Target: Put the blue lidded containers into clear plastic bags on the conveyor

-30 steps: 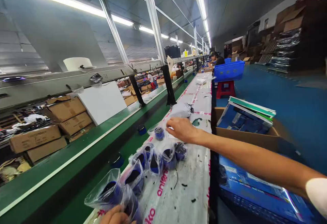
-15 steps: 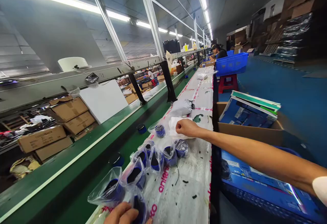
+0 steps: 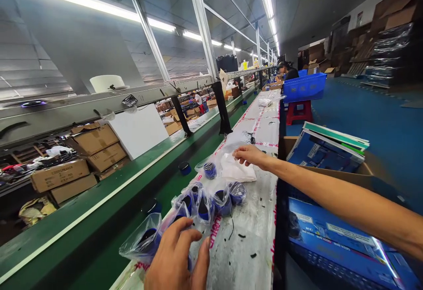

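Note:
My left hand (image 3: 176,257) is at the near end of the bench, fingers curved and apart, over the nearest bagged blue cylinder, which it mostly hides. Beyond it stand several blue cylinders with black tops, each in a clear plastic bag; one bagged cylinder (image 3: 222,202) is by the middle of the bench and another (image 3: 145,239) lies left of the hand. My right hand (image 3: 249,155) reaches across from the right, fingertips pinched at the edge of a thin plastic bag over a stack of whitish plastic bags (image 3: 239,171).
A green conveyor belt (image 3: 109,219) runs along the left, carrying unbagged blue cylinders (image 3: 184,168). To the right are a carton of printed blue sheets (image 3: 325,146) and a blue basket (image 3: 330,259) of flat packaging. A blue bin (image 3: 304,87) rests on a red stool (image 3: 299,111); a person sits beyond.
My left hand has risen and moved forward from the nearest bagged cylinder, its fingers opening. My right hand has lifted slightly, and the bag stack beneath it has shifted.

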`<state>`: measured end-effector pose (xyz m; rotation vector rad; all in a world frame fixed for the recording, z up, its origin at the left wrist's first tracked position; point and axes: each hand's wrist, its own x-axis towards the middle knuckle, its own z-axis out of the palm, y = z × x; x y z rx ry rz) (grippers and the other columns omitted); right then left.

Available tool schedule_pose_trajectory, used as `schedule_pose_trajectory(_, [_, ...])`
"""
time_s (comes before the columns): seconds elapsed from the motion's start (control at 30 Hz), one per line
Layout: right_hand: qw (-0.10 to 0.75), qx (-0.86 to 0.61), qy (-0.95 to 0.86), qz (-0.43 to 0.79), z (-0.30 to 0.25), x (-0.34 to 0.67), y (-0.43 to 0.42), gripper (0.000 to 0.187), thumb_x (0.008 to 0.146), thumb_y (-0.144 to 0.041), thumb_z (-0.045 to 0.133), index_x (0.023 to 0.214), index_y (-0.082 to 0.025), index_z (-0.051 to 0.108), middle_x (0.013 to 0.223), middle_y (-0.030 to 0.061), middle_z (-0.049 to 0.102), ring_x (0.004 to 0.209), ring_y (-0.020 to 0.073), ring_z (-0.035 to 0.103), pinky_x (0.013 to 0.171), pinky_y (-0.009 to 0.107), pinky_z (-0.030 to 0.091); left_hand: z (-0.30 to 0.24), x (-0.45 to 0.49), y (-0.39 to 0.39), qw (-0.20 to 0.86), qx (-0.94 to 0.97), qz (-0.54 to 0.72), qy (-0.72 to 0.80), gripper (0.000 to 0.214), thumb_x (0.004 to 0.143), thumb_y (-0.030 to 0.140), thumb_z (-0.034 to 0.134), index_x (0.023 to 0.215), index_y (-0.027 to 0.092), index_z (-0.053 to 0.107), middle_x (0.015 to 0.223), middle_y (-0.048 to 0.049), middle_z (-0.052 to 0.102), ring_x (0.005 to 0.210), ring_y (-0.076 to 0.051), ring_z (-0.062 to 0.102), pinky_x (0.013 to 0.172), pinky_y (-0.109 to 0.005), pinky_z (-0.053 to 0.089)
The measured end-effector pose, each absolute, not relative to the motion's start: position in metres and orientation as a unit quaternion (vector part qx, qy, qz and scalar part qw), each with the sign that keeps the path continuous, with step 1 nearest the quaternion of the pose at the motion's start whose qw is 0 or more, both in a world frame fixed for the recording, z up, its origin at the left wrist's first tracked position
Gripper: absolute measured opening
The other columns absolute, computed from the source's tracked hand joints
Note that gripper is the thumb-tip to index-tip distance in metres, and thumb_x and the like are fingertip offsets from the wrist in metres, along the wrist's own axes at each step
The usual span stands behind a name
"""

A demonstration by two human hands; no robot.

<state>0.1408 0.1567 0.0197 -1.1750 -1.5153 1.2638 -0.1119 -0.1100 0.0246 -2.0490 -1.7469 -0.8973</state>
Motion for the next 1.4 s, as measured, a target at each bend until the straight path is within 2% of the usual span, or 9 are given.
schedule_pose_trajectory(0.3, [0.495,-0.476,-0.497,0.53,0.031,0.184,0.169,0.022,0.098,-0.036,0.061,0.094,-0.014,0.062,0.078,-0.0023,0.06,0.057,0.0079,0.054,0.05,0.02,0.047,0.027,-0.105,-0.104,0.115,-0.727,-0.321,-0.596,0.024,0.095,0.043,0.051,0.089,0.028,0.07,0.12,-0.0062,0.069,0.103,-0.024,0.071,0.067,-0.029,0.059])
schedule_pose_trajectory(0.57, [0.478,-0.352,-0.547,0.59,0.047,0.168,0.138,0.022,0.066,-0.026,0.079,0.073,-0.016,0.061,0.066,-0.0019,0.059,0.055,0.0084,0.052,0.044,0.017,0.04,0.033,-0.087,-0.093,0.025,-0.716,-0.383,-0.583,0.024,0.091,0.046,0.058,0.09,0.027,0.071,0.119,-0.0084,0.069,0.106,-0.028,0.068,0.085,-0.039,0.057])
schedule_pose_trajectory(0.73, [0.4,-0.255,-0.587,0.656,0.057,0.12,0.094,0.024,0.063,-0.031,0.078,0.072,-0.016,0.061,0.068,-0.0028,0.061,0.053,0.0072,0.052,0.045,0.018,0.043,0.053,-0.055,-0.063,-0.232,-0.562,-0.528,-0.593,0.063,0.089,0.056,0.062,0.141,0.024,0.048,0.137,-0.0163,0.06,0.119,-0.03,0.063,0.088,-0.038,0.056])
schedule_pose_trajectory(0.8, [0.366,-0.22,-0.6,0.676,0.059,0.096,0.074,0.023,0.065,-0.031,0.078,0.073,-0.016,0.062,0.066,-0.0033,0.062,0.052,0.0076,0.054,0.047,0.019,0.046,0.06,-0.05,-0.051,-0.282,-0.522,-0.579,-0.559,0.069,0.09,0.055,0.062,0.147,0.023,0.041,0.145,-0.0168,0.053,0.123,-0.028,0.061,0.09,-0.034,0.055])
schedule_pose_trajectory(0.9, [0.315,-0.164,-0.608,0.71,0.061,0.062,0.049,0.023,0.068,-0.031,0.078,0.075,-0.016,0.063,0.066,-0.0024,0.064,0.053,0.0096,0.058,0.049,0.021,0.051,0.061,-0.063,-0.046,-0.251,-0.483,-0.616,-0.569,0.05,0.086,0.053,0.068,0.119,0.016,0.066,0.108,-0.0107,0.072,0.092,-0.021,0.069,0.077,-0.028,0.054])
schedule_pose_trajectory(1.0, [0.287,-0.125,-0.561,0.766,0.06,0.031,0.03,0.024,0.073,-0.033,0.078,0.078,-0.016,0.062,0.069,-0.0012,0.066,0.057,0.0097,0.061,0.051,0.02,0.052,0.056,-0.095,-0.064,-0.223,-0.429,-0.647,-0.59,0.038,0.082,0.051,0.072,0.093,0.015,0.072,0.08,-0.003,0.072,0.07,-0.015,0.063,0.066,-0.024,0.05])
schedule_pose_trajectory(1.17, [0.269,-0.082,-0.484,0.828,0.062,-0.019,0.005,0.02,0.079,-0.03,0.075,0.078,-0.015,0.061,0.073,0.0,0.064,0.061,0.0099,0.061,0.05,0.019,0.053,0.061,-0.164,-0.135,-0.136,-0.284,-0.68,-0.662,0.049,0.072,0.062,0.076,0.094,0.019,0.068,0.065,0.0047,0.063,0.053,-0.012,0.053,0.05,-0.021,0.043])
schedule_pose_trajectory(1.3, [0.299,-0.095,-0.488,0.815,0.067,-0.061,-0.018,0.018,0.076,-0.028,0.076,0.078,-0.016,0.062,0.078,0.0013,0.066,0.065,0.0109,0.064,0.049,0.019,0.053,0.078,-0.204,-0.2,0.031,-0.243,-0.528,-0.813,0.051,0.064,0.066,0.078,0.084,0.02,0.07,0.062,0.0037,0.063,0.051,-0.013,0.05,0.047,-0.022,0.038])
schedule_pose_trajectory(1.4, [0.278,-0.109,-0.544,0.784,0.065,-0.09,-0.043,0.016,0.07,-0.026,0.076,0.075,-0.016,0.063,0.072,0.0002,0.066,0.062,0.0123,0.063,0.046,0.02,0.051,0.08,-0.21,-0.232,0.007,-0.289,-0.49,-0.822,0.056,0.057,0.067,0.08,0.087,0.021,0.07,0.064,0.0019,0.066,0.053,-0.016,0.053,0.049,-0.023,0.04])
